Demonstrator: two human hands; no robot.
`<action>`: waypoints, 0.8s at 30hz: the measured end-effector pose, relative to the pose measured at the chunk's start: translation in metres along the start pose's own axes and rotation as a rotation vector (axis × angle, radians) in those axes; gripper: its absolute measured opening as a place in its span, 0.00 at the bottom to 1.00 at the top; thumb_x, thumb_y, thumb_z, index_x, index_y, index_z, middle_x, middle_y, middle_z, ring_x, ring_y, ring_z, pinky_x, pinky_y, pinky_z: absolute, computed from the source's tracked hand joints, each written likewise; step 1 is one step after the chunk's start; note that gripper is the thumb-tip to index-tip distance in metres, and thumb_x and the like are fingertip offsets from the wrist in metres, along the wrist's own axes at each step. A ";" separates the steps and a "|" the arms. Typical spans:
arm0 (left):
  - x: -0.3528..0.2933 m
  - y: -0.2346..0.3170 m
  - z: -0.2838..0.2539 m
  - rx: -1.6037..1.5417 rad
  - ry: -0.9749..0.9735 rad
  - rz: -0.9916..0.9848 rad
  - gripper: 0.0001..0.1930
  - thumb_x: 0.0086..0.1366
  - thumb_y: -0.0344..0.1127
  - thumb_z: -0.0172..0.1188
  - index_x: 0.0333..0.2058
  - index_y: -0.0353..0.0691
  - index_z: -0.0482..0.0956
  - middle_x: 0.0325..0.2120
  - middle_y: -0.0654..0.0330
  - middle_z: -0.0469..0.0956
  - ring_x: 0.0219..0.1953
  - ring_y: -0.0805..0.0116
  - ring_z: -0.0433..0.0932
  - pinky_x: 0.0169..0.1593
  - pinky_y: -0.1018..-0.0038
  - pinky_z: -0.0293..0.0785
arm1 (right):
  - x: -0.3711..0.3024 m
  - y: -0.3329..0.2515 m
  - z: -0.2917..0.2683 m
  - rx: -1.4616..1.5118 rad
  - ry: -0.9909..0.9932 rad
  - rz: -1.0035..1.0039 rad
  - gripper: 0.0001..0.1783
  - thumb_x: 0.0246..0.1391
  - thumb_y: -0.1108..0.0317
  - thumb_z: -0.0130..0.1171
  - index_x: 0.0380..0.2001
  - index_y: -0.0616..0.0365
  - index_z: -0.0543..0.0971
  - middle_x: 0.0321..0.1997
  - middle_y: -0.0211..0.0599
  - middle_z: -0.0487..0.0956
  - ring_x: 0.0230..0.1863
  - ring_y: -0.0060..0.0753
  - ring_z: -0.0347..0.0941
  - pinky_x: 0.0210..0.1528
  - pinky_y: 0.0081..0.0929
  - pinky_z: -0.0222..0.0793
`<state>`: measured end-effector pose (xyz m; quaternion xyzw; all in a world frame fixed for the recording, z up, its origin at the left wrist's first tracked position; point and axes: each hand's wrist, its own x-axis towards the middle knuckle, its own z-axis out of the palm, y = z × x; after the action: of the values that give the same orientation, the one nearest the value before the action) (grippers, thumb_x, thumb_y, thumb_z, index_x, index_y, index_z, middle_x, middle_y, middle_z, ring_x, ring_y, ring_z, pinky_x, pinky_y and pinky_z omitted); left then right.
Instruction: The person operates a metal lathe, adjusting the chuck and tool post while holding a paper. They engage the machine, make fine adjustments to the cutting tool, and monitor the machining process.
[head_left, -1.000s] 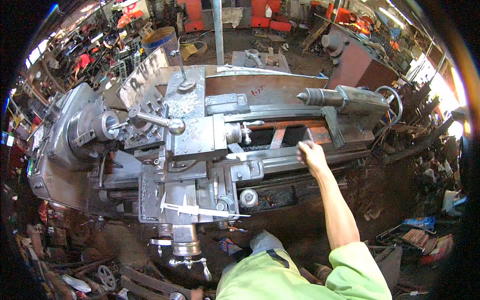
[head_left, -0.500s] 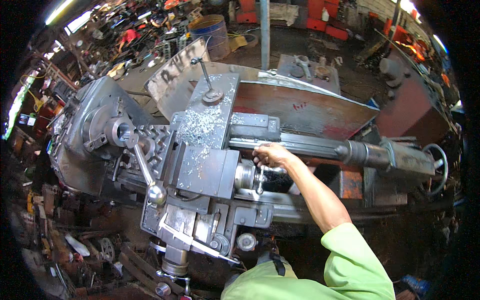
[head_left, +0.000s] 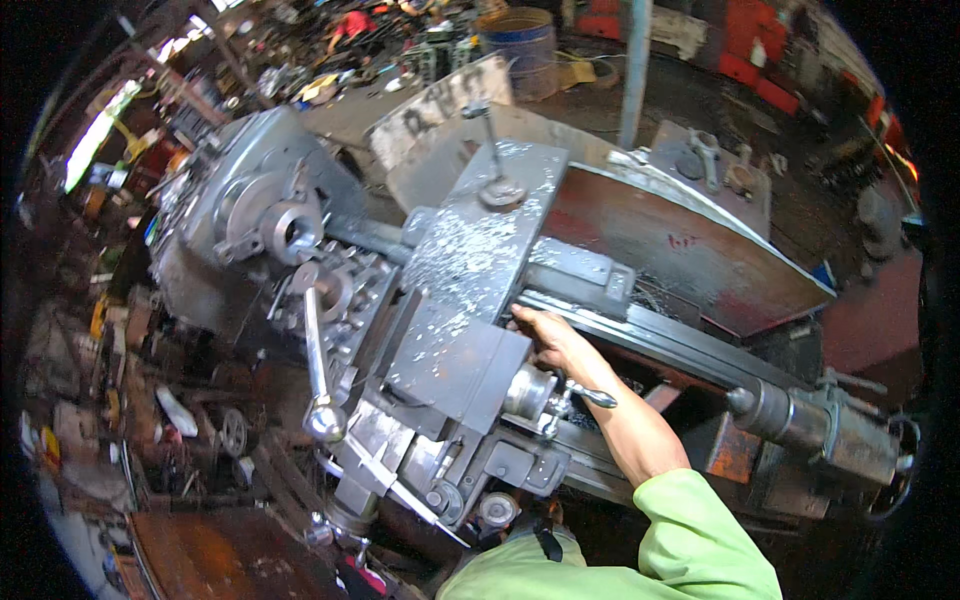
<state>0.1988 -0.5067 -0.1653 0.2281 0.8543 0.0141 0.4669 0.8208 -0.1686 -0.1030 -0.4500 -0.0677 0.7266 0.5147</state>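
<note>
My right hand [head_left: 556, 341] reaches over a metalworking lathe to the right edge of its tool slide [head_left: 455, 375]. The fingers look apart and partly stretched, with no object visible in them; their tips come close to the slide's edge, and contact is unclear. Below the wrist is a small crank handle [head_left: 590, 394] on a round collar [head_left: 528, 392]. A flat plate [head_left: 515, 230] strewn with metal shavings lies beyond the slide. At the left, a chuck [head_left: 243, 218] grips a metal ring [head_left: 293, 232]. My left hand is out of view.
A ball-ended lever [head_left: 323, 418] stands over the tool post [head_left: 345, 290]. Calipers [head_left: 385, 475] rest on the near slide. The tailstock [head_left: 820, 425] sits at the right, a grey post [head_left: 634, 75] and a drum [head_left: 520, 55] behind. Far off, someone in red [head_left: 352, 24] is visible.
My right hand has moved from above the crank to the slide's right edge. The crank handle has turned and now points right. The view has shifted and tilted.
</note>
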 end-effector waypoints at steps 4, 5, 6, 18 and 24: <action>-0.019 -0.039 0.000 -0.147 -0.024 0.027 0.21 0.60 0.47 0.59 0.39 0.31 0.77 0.30 0.49 0.78 0.30 0.57 0.76 0.32 0.61 0.72 | -0.004 0.008 0.016 0.146 0.057 -0.074 0.10 0.58 0.62 0.57 0.33 0.58 0.76 0.27 0.34 0.76 0.29 0.31 0.74 0.33 0.32 0.75; -0.018 -0.043 0.001 -0.194 -0.033 0.030 0.21 0.60 0.47 0.59 0.39 0.31 0.77 0.30 0.50 0.78 0.29 0.58 0.76 0.32 0.61 0.72 | -0.006 0.008 0.020 0.175 0.028 -0.119 0.09 0.58 0.64 0.58 0.34 0.58 0.76 0.27 0.34 0.76 0.30 0.31 0.74 0.34 0.32 0.75; -0.021 -0.050 0.003 -0.216 -0.024 0.008 0.21 0.60 0.47 0.60 0.39 0.32 0.77 0.29 0.50 0.78 0.29 0.58 0.76 0.31 0.62 0.72 | -0.009 0.009 0.023 0.172 0.086 -0.151 0.08 0.57 0.65 0.58 0.35 0.59 0.76 0.28 0.33 0.76 0.30 0.30 0.74 0.35 0.32 0.75; -0.021 -0.066 0.012 -0.282 0.055 -0.058 0.10 0.62 0.30 0.54 0.39 0.30 0.73 0.22 0.56 0.74 0.21 0.66 0.73 0.24 0.69 0.69 | -0.055 -0.002 0.046 -0.172 0.175 -0.414 0.18 0.55 0.59 0.59 0.44 0.62 0.78 0.42 0.40 0.80 0.42 0.32 0.75 0.45 0.30 0.72; 0.024 -0.064 -0.002 -0.178 0.019 -0.025 0.10 0.61 0.32 0.56 0.38 0.32 0.74 0.22 0.58 0.75 0.20 0.69 0.73 0.21 0.71 0.67 | -0.061 0.007 0.008 -0.167 0.334 -0.361 0.21 0.55 0.55 0.59 0.42 0.63 0.77 0.40 0.44 0.80 0.37 0.37 0.76 0.42 0.31 0.72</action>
<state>0.1617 -0.5541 -0.1981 0.1748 0.8568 0.0863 0.4774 0.8141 -0.2185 -0.0668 -0.5853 -0.1205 0.5304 0.6013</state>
